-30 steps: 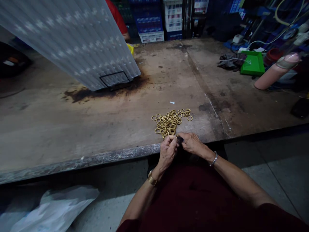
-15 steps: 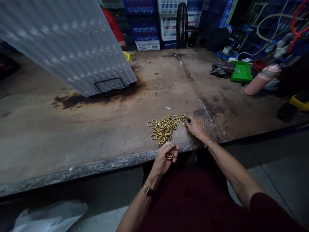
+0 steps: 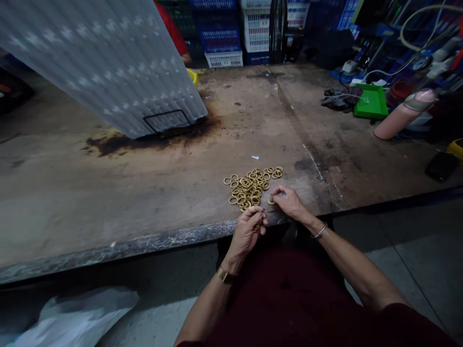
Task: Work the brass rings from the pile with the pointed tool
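Note:
A loose pile of brass-coloured rings (image 3: pixel 249 185) lies near the front edge of the wooden table (image 3: pixel 162 193). Just in front of the pile, my left hand (image 3: pixel 249 229) has its fingers curled round some of the rings, which show partly between fingers and thumb. To the right of the pile, my right hand (image 3: pixel 289 202) pinches a single ring (image 3: pixel 271 199) between thumb and fingertips, close to the tabletop. Whether anything else is inside the right hand is hard to see.
A corrugated grey sheet stack (image 3: pixel 119 72) leans in a black wire stand (image 3: pixel 170 123) at the left. Behind it, part of a person in red (image 3: pixel 173 33) shows. A green tray (image 3: pixel 371 102) and pink cylinder (image 3: pixel 405 115) are at the right. Crates (image 3: pixel 220 38) stand behind.
My right hand has drawn back from the pile's far right side towards me, now with a ring at its fingertips. The left hand's fingers have closed further round its rings. The view has shifted slightly.

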Motion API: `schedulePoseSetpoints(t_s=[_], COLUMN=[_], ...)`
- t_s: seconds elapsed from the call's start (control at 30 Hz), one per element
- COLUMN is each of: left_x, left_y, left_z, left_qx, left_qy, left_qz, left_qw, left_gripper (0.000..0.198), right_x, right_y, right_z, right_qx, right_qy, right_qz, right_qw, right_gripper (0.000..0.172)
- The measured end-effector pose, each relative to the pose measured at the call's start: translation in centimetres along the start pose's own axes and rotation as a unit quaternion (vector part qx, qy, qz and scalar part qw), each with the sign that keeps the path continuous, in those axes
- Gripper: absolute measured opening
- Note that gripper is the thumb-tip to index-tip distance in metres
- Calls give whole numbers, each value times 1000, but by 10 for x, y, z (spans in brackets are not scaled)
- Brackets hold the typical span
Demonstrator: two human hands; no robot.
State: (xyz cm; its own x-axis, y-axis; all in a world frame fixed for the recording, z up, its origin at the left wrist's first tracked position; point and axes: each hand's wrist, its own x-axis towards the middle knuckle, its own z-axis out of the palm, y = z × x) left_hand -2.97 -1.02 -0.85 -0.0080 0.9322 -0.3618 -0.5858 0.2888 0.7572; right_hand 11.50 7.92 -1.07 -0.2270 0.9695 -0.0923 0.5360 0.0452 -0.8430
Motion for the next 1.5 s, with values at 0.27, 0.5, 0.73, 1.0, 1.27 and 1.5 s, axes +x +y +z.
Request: schedulePoseSetpoints(t_s=[0.27, 0.5, 0.73, 1.0, 1.27, 1.5], left_x=[-2, -1, -4, -2, -1, 0], left_y=[-2, -6, -1, -6, -4, -7], left_z=[2, 1, 4, -3, 0, -7], left_qx=[214, 191, 170, 121, 47, 105], left_qy=[64, 43, 36, -5, -3, 25], left_qz=[137, 96, 22, 15, 6, 30], left_qw=[965, 976, 985, 993, 999, 994], left_gripper=[23, 27, 42, 39, 44, 42], right_x=[-23, -26, -25, -24, -28, -38], right_y=[-17, -20, -15, -16, -7, -11], right_z=[16, 16, 22, 22, 22, 20], right_qx=[250, 262, 164, 159, 0, -191], right_qy=[-94, -100, -49, -58, -32, -115], right_qz=[100, 100, 35, 18, -63, -138], right_qw=[959, 955, 985, 985, 997, 965], right_gripper=[17, 28, 26, 27, 16, 15])
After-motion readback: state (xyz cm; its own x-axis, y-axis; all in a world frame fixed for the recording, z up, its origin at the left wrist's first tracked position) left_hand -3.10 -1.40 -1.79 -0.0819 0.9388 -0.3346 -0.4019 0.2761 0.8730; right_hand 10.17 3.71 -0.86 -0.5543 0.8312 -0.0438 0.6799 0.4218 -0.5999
